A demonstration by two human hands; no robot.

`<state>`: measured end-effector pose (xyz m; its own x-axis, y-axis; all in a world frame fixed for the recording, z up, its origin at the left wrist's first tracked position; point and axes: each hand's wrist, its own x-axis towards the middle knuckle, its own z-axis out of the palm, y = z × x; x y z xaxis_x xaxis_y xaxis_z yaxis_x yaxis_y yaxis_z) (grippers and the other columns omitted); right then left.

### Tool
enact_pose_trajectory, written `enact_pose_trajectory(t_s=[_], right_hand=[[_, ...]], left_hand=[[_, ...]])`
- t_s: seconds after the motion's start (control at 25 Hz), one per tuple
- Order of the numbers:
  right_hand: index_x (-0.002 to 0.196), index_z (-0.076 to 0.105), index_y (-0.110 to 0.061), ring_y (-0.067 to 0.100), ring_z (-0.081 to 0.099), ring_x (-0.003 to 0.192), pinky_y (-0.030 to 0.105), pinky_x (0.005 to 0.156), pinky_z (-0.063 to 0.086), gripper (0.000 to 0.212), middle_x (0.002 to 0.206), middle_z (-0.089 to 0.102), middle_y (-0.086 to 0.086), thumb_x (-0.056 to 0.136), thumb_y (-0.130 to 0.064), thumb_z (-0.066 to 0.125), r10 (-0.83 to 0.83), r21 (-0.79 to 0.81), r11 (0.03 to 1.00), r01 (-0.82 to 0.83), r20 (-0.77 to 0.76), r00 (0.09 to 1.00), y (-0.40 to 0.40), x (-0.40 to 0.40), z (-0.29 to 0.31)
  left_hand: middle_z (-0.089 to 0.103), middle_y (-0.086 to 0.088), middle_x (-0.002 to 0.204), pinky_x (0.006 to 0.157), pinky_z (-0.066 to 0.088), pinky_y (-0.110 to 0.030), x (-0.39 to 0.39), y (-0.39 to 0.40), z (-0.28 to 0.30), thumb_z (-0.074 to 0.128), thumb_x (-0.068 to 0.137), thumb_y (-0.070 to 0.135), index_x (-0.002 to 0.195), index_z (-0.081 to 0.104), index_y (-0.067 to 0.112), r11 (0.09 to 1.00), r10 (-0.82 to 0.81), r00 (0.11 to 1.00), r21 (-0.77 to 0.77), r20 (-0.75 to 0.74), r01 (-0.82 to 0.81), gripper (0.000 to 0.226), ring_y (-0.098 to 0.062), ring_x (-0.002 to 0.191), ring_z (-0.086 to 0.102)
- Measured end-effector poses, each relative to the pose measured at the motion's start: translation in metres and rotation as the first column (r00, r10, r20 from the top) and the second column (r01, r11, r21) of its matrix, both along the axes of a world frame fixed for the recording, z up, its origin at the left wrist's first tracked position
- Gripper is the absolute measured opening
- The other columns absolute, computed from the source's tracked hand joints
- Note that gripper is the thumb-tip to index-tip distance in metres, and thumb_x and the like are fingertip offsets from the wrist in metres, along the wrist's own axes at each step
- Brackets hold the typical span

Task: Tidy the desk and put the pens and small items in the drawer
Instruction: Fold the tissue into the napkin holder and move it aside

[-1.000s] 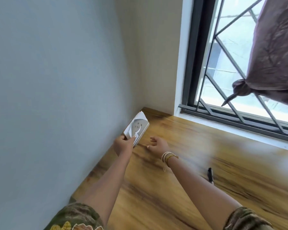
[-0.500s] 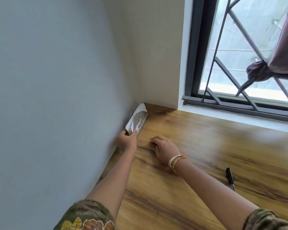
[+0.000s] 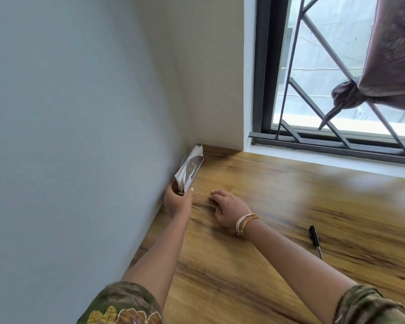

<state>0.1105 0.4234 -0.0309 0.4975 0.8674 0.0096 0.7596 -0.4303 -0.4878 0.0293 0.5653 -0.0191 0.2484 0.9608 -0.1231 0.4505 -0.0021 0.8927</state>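
Observation:
My left hand grips the near end of a flat grey and white box with torn white paper on it. The box leans on edge against the grey wall, near the far left corner of the wooden desk. My right hand rests palm down on the desk just right of the box, fingers loosely curled, holding nothing. A black pen lies on the desk to the right of my right forearm. No drawer is in view.
A grey wall runs along the desk's left edge. A window with a dark frame and metal grille stands behind the desk, with a knotted brown curtain hanging at the upper right.
My left hand has pushed the box closer to the wall and towards the corner. My right hand has settled flat on the desk. The view has shifted slightly.

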Motion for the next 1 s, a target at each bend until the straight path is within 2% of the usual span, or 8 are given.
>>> enact_pose_trajectory(t_s=[0.12, 0.24, 0.4, 0.56, 0.68, 0.84, 1.0], right_hand=[[0.124, 0.056, -0.014, 0.025, 0.049, 0.125, 0.034, 0.105, 0.04, 0.047, 0.136, 0.052, 0.005, 0.078, -0.021, 0.052, -0.029, -0.022, 0.999, 0.031, 0.085, 0.996, -0.017, -0.008, 0.0], [0.115, 0.058, -0.011, 0.03, 0.054, 0.116, 0.035, 0.101, 0.04, 0.043, 0.125, 0.058, 0.009, 0.073, -0.018, 0.05, -0.116, 0.001, 0.993, 0.117, 0.144, 0.983, -0.052, -0.015, 0.001], [0.118, 0.059, -0.013, 0.028, 0.056, 0.113, 0.037, 0.099, 0.045, 0.042, 0.122, 0.06, 0.007, 0.077, -0.02, 0.053, -0.18, 0.04, 0.984, 0.176, 0.152, 0.972, -0.117, -0.021, 0.01], [0.119, 0.06, -0.015, 0.027, 0.056, 0.111, 0.037, 0.097, 0.046, 0.041, 0.12, 0.06, 0.005, 0.079, -0.021, 0.053, -0.191, 0.064, 0.981, 0.183, 0.161, 0.968, -0.191, -0.034, 0.022], [0.119, 0.061, -0.016, 0.027, 0.055, 0.112, 0.037, 0.098, 0.045, 0.041, 0.12, 0.061, 0.004, 0.079, -0.018, 0.054, -0.224, 0.079, 0.974, 0.214, 0.149, 0.963, -0.244, -0.045, 0.025], [0.116, 0.063, -0.014, 0.028, 0.057, 0.111, 0.036, 0.101, 0.043, 0.041, 0.118, 0.064, 0.006, 0.076, -0.013, 0.056, -0.26, 0.102, 0.964, 0.246, 0.155, 0.953, -0.31, -0.063, 0.022], [0.113, 0.065, -0.013, 0.029, 0.058, 0.109, 0.037, 0.101, 0.043, 0.041, 0.114, 0.065, 0.007, 0.072, -0.011, 0.058, -0.374, 0.136, 0.925, 0.355, 0.148, 0.916, -0.369, -0.086, 0.02]], left_hand=[[0.057, -0.007, 0.134, 0.101, 0.047, -0.039, -0.01, -0.019, 0.003, 0.083, 0.068, 0.02, 0.138, 0.045, 0.013, 1.0, 0.022, 0.999, -0.012, -0.028, -0.022, 0.08, -0.023, 0.12, 0.057], [0.05, -0.012, 0.139, 0.101, 0.045, -0.037, -0.02, -0.056, 0.012, 0.078, 0.077, 0.02, 0.144, 0.037, 0.012, 1.0, 0.026, 0.999, 0.005, -0.041, -0.026, 0.079, -0.025, 0.124, 0.053], [0.054, -0.013, 0.131, 0.093, 0.041, -0.029, -0.033, -0.124, 0.021, 0.072, 0.082, 0.021, 0.139, 0.044, 0.013, 0.997, -0.038, 0.997, 0.065, -0.061, 0.042, 0.064, -0.025, 0.117, 0.054], [0.059, -0.011, 0.121, 0.085, 0.038, -0.024, -0.048, -0.203, 0.024, 0.069, 0.083, 0.021, 0.127, 0.056, 0.013, 0.984, -0.131, 0.988, 0.108, -0.081, 0.14, 0.046, -0.019, 0.102, 0.055], [0.062, -0.013, 0.114, 0.089, 0.041, -0.03, -0.061, -0.258, 0.016, 0.07, 0.082, 0.02, 0.119, 0.061, 0.011, 0.969, -0.181, 0.978, 0.15, -0.1, 0.195, 0.039, -0.026, 0.109, 0.056], [0.064, -0.014, 0.115, 0.091, 0.044, -0.034, -0.077, -0.325, 0.006, 0.069, 0.084, 0.018, 0.119, 0.062, 0.009, 0.935, -0.266, 0.954, 0.204, -0.139, 0.291, 0.037, -0.028, 0.111, 0.056], [0.061, -0.012, 0.119, 0.084, 0.041, -0.028, -0.099, -0.381, 0.002, 0.064, 0.088, 0.02, 0.121, 0.062, 0.01, 0.887, -0.367, 0.911, 0.226, -0.187, 0.403, 0.035, -0.027, 0.108, 0.058]])
